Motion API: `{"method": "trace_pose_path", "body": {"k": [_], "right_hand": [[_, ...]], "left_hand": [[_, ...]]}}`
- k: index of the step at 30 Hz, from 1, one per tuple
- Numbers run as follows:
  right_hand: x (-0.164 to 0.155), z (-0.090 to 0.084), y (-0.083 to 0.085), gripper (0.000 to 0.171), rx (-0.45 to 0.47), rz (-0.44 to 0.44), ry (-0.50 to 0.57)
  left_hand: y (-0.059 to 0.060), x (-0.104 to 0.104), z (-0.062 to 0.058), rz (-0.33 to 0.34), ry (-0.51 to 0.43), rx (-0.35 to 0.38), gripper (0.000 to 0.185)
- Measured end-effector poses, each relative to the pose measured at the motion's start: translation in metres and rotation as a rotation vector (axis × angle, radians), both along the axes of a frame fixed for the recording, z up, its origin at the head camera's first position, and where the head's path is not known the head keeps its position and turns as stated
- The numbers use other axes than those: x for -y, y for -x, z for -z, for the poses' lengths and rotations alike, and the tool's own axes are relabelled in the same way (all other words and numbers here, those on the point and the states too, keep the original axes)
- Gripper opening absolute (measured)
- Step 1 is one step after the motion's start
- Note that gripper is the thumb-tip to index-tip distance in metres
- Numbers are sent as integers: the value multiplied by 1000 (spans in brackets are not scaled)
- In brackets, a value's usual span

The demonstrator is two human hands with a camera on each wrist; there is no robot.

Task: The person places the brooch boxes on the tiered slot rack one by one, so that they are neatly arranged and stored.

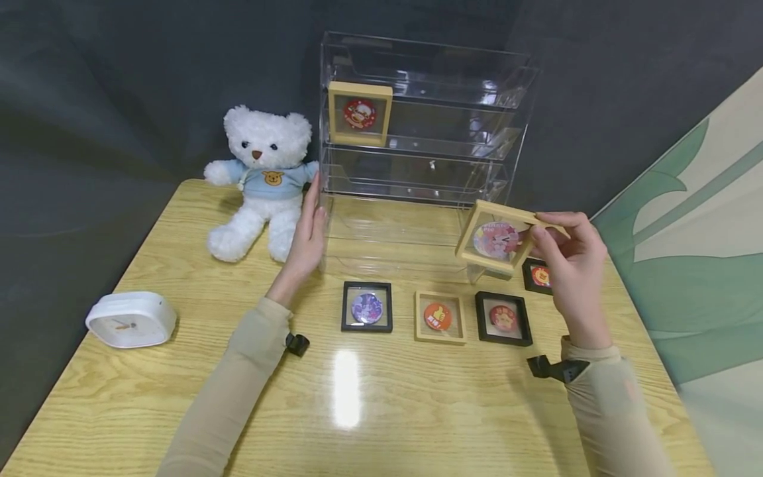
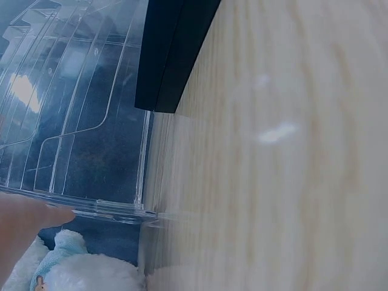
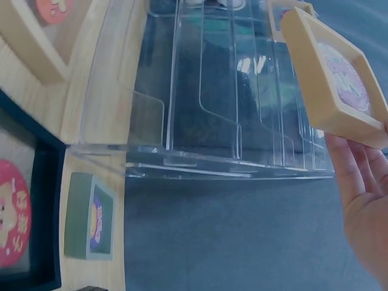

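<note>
My right hand (image 1: 575, 265) pinches the right edge of a light wood frame (image 1: 467, 232) with a pink round badge inside, held tilted in front of the lower right of a clear acrylic rack (image 1: 411, 156). In the right wrist view the same wood frame (image 3: 312, 79) is up beside the tiers. Fingers straight, my left hand (image 1: 306, 232) rests against the rack's left side. Another wood frame (image 1: 360, 114) with a red badge stands on an upper tier at the left.
Before the rack lie a black frame (image 1: 366, 307) with a purple badge, a wood frame (image 1: 440, 317), a black frame (image 1: 503, 318) and a small dark frame (image 1: 538, 276). A white teddy bear (image 1: 262, 179) sits left of the rack; a white clock (image 1: 132, 320) stands at the table's left.
</note>
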State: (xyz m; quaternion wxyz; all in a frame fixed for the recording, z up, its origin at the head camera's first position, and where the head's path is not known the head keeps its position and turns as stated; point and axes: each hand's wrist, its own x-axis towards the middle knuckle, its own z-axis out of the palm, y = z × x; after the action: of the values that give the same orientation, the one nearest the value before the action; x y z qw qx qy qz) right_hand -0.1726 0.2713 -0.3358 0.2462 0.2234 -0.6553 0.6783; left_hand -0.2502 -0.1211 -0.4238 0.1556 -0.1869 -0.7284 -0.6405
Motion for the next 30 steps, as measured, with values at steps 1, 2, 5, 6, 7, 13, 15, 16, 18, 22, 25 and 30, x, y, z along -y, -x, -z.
{"method": "trace_pose_path", "body": {"k": [1, 2, 5, 6, 7, 13, 15, 16, 18, 22, 25, 30], "right_hand": [[2, 0, 1, 21, -2, 6, -7], [3, -1, 3, 21, -5, 15, -15], [7, -3, 8, 21, -6, 29, -24], [8, -3, 9, 20, -9, 34, -27], [10, -4, 11, 20, -10, 39, -23], [14, -12, 21, 17, -24, 98, -3], [15, -14, 24, 17, -20, 105, 10], [16, -16, 25, 17, -20, 109, 14], [17, -18, 28, 17, -25, 122, 17], [20, -23, 35, 21, -59, 133, 47], [21, -28, 42, 25, -84, 129, 72], [25, -35, 52, 28, -89, 112, 97]], "left_hand": [[0, 1, 0, 0, 0, 0, 59], [0, 1, 0, -2, 3, 0, 59], [0, 3, 0, -6, 10, 6, 59], [-1, 3, -1, -6, 12, 8, 59], [-1, 3, -1, -8, 14, 8, 59], [0, 3, 0, -5, 20, -17, 59], [1, 2, 1, 1, 18, -21, 58], [1, 2, 2, 3, 17, -21, 58], [0, 1, 2, 4, 18, -22, 58], [0, 0, 2, 4, 12, -17, 58], [1, 0, 2, 6, 6, -16, 58], [2, 1, 3, 1, 9, -23, 58]]}}
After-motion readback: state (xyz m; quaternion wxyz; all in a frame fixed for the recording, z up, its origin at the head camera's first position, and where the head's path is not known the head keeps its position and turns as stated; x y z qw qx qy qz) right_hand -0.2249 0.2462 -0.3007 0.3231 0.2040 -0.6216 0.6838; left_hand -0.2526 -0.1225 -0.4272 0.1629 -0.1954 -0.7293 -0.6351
